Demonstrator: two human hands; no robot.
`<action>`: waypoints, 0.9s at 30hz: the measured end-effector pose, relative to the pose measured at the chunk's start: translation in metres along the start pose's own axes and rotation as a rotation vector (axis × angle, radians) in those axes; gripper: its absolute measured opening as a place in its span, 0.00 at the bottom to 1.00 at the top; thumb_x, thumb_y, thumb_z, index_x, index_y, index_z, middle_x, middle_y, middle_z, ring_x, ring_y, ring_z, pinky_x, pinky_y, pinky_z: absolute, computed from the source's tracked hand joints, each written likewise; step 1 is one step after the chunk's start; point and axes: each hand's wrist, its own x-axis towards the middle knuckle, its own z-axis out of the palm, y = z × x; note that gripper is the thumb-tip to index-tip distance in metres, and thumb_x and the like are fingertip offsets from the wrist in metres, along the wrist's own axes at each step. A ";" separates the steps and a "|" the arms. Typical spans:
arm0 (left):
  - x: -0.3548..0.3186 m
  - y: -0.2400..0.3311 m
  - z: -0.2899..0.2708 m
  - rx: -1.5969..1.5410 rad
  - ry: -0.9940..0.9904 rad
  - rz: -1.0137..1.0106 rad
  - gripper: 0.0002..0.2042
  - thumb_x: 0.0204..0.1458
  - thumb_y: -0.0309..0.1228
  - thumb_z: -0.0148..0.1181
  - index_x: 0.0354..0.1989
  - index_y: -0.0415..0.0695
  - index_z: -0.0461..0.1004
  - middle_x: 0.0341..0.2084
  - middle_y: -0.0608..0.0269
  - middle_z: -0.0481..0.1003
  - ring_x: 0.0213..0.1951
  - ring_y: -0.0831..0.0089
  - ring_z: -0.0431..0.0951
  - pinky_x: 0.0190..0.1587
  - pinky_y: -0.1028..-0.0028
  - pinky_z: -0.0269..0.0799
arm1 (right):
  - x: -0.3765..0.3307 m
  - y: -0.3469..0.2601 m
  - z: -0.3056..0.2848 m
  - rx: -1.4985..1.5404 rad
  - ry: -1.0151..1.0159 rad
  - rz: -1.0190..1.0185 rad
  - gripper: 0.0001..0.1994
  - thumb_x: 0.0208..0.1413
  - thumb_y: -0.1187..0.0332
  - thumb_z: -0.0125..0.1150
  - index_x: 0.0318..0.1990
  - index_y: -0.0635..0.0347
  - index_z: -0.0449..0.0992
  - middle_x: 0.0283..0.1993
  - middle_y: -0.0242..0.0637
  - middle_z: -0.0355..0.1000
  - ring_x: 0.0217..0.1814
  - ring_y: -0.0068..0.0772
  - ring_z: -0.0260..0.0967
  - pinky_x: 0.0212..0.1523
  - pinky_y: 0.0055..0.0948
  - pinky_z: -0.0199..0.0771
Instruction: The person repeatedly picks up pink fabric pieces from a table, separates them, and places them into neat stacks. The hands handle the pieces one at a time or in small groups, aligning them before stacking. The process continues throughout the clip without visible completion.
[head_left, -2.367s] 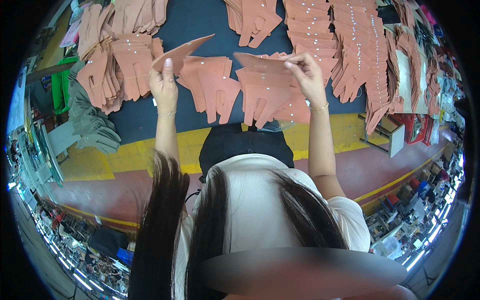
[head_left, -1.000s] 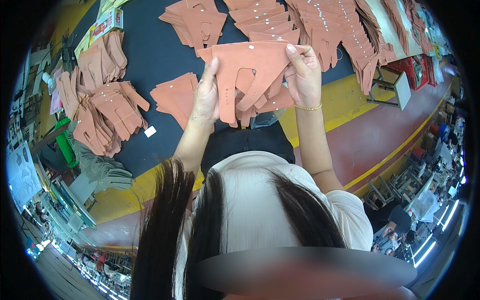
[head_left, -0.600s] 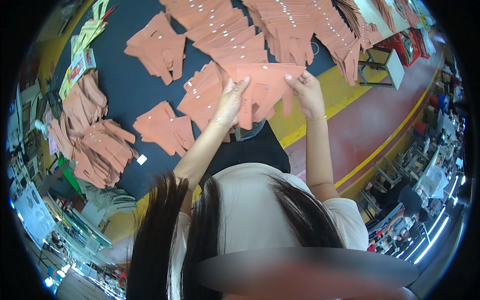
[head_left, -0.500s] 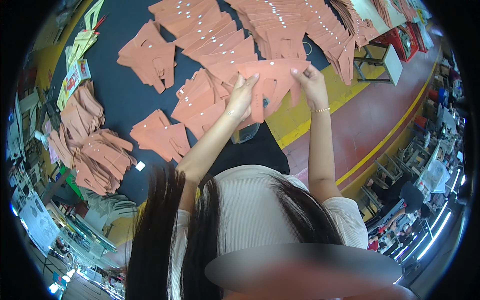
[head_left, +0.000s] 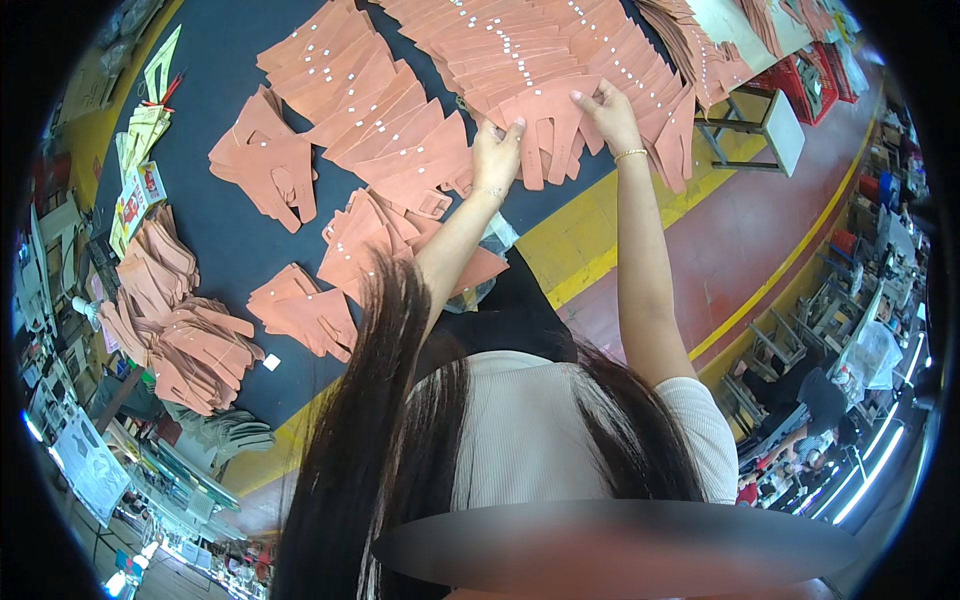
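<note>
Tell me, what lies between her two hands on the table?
In the head view, one orange cut piece spans from the left hand to the right hand; both pinch its edges.

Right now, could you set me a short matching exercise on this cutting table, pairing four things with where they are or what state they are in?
Things:
1. left hand
2. right hand
3. cut piece
4. small white tag

Places or states:
A. lying alone on the dark mat, near its yellow edge
B. wears a thin bracelet at the wrist, fingers on the piece's upper right edge
C. held between both hands, over the fanned row of pieces
D. grips the piece's left edge

Pairs: 1-D, 2-B, 3-C, 4-A
</note>
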 end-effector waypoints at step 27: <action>-0.071 0.019 -0.055 0.618 0.000 0.075 0.24 0.55 0.42 0.60 0.48 0.35 0.59 0.29 0.51 0.73 0.33 0.59 0.77 0.39 0.64 0.71 | -0.071 -0.040 0.076 -0.548 0.509 -0.614 0.24 0.48 0.72 0.66 0.54 0.63 0.66 0.47 0.47 0.65 0.43 0.45 0.68 0.46 0.36 0.70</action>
